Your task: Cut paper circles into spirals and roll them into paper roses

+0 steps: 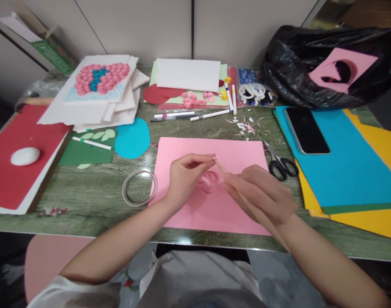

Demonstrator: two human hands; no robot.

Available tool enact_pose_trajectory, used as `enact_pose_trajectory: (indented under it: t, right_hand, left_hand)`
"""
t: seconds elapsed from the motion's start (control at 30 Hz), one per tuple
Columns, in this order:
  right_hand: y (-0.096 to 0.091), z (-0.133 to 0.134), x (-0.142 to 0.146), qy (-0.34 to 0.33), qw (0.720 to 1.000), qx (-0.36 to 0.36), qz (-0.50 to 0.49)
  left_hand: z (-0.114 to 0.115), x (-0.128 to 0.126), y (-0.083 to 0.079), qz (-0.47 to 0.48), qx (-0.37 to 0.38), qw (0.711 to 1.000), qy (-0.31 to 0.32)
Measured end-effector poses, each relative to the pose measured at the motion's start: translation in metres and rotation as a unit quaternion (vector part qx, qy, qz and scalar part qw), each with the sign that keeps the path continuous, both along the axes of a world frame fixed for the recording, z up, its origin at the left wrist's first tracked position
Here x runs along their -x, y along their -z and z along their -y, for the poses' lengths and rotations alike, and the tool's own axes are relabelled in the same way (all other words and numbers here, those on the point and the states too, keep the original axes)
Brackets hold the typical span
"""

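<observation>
Above a pink paper sheet (182, 214), my two hands meet at the tip of a thin light-coloured stick (220, 166). My right hand (262, 192) is closed around the stick, slightly smeared by motion. Thumb and fingers of my left hand (187, 175) pinch at the stick's tip, where a tiny bit of pink paper shows. Below and between the hands is a loose, curled pink paper strip (210, 183). A roll of tape (124, 192) lies to the left of my left hand. Black-handled scissors (280, 164) rest beyond my right hand.
Blue sheets (349, 171) with a phone (307, 130) lie right. A black plastic bag (288, 64) stands behind them. Markers (174, 115), paper scraps (245, 126) and pink paper pieces (194, 100) lie at the back. Left are a flower picture (99, 79) and a red board (9, 184).
</observation>
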State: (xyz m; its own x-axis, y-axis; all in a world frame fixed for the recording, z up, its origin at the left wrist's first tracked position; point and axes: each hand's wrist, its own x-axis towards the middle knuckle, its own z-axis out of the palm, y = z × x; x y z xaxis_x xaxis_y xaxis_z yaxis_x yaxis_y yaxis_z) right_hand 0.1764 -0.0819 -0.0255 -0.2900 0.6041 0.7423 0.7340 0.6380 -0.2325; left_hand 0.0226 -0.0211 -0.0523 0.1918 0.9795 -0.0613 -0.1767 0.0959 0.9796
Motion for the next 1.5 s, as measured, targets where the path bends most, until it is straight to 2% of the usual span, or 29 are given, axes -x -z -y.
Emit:
enact_pose_trajectory:
  t: [0.1,0.3,0.57,0.73,1.0,1.27,1.5]
  right_hand:
    - [0.004,0.001,0.001,-0.006,0.999,0.026,-0.026]
    - [0.005,-0.003,-0.003,-0.027,0.999,-0.015,0.028]
    - [0.006,-0.002,-0.005,-0.061,0.998,-0.008,0.032]
    - [0.005,-0.003,-0.008,-0.051,0.998,0.015,0.046]
    - [-0.005,-0.007,-0.006,0.001,0.994,-0.056,0.094]
    - [-0.008,-0.008,-0.006,0.054,0.981,-0.095,0.159]
    - [-0.007,-0.009,-0.005,0.069,0.982,-0.107,0.139]
  left_hand:
    - [-0.001,0.000,0.001,0.005,-0.011,1.000,-0.004]
    - [-0.005,0.002,0.001,0.024,-0.029,0.999,-0.025]
    - [-0.004,0.003,0.001,0.036,-0.022,0.999,-0.028]
    - [-0.005,0.002,0.002,0.032,-0.027,0.999,-0.023]
    - [-0.003,0.000,0.001,0.024,-0.013,1.000,-0.013]
    - [-0.002,-0.001,0.001,0.001,0.000,1.000,-0.008]
    - [-0.003,0.000,0.000,-0.007,-0.005,1.000,-0.006]
